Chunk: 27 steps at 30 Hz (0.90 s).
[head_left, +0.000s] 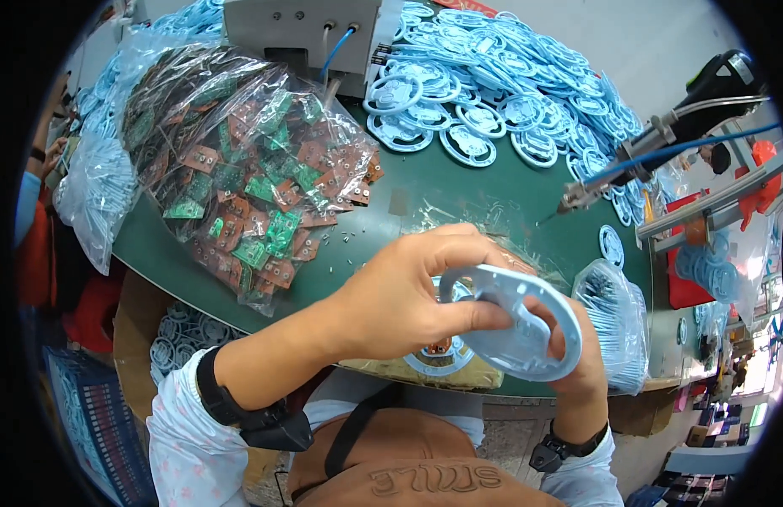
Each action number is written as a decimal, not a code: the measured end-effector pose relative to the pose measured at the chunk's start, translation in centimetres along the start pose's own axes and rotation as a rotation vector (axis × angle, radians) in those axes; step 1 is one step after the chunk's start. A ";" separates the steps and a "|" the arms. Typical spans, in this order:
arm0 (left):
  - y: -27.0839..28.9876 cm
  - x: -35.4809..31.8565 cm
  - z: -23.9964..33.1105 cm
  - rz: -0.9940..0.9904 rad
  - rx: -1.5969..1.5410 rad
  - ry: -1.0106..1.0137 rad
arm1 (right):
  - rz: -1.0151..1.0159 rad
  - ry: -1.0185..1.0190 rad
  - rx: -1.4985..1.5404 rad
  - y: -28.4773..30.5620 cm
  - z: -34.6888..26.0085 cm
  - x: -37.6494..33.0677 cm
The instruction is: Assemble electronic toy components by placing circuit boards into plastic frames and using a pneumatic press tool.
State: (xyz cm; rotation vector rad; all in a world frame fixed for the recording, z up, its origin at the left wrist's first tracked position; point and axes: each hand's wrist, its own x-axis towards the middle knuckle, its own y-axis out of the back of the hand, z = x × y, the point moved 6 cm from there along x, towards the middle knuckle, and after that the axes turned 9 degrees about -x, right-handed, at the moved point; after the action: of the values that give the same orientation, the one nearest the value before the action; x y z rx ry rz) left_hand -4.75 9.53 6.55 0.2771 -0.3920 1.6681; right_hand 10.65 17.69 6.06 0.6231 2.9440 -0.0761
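Left hand (408,291): closed around the near rim of a pale blue round plastic frame (514,325), thumb pressed across its face.
Right hand (577,355): cupped under the far side of the same frame, fingers mostly hidden behind it; grip firm, by the look of it.
Frame in hand: held tilted just above the table edge, in front of the chest; no circuit board visible in it from this side.
Below the hands: another blue frame (442,359) lying flat on a worn pad, something brown at its centre.
Stock of boards: clear bag of green and brown circuit boards (248,169) at left, bulging, barely drawn down.
Stock of frames: large heap of blue frames (501,76) across the back of the green table (493,190); small bag of blue parts (615,325) at right.
Tool: pneumatic screwdriver (653,148) hanging at right, untouched.
Progress, as a judgement: early going; one piece in hand, one on the pad, most of both stocks still waiting.
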 end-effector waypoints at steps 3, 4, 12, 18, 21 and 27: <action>-0.3 -1.1 0.4 0.044 0.096 -0.102 | -0.079 0.021 0.132 -0.9 0.5 0.2; -0.5 -1.3 0.7 0.034 0.162 -0.156 | -0.087 0.019 0.131 -0.7 0.7 0.1; 1.5 -7.0 -5.0 0.076 0.390 0.602 | 0.098 0.399 -0.954 1.4 2.2 -0.4; -0.5 -8.4 -7.9 0.291 -0.355 0.596 | 0.069 0.461 -1.056 -0.6 3.8 -0.4; -1.8 -8.6 -7.8 0.315 -0.902 0.691 | 0.101 0.502 -1.049 -0.7 3.2 -0.9; -2.0 -8.5 -7.2 0.232 -0.801 0.646 | 0.086 0.570 -1.122 -1.3 1.9 -1.8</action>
State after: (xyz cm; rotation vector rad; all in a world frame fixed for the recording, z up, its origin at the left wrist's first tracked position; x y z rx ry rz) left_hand -1.30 5.01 -3.19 -0.9056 -0.5693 1.5844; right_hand 11.98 15.58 4.50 0.5975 2.7175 1.8419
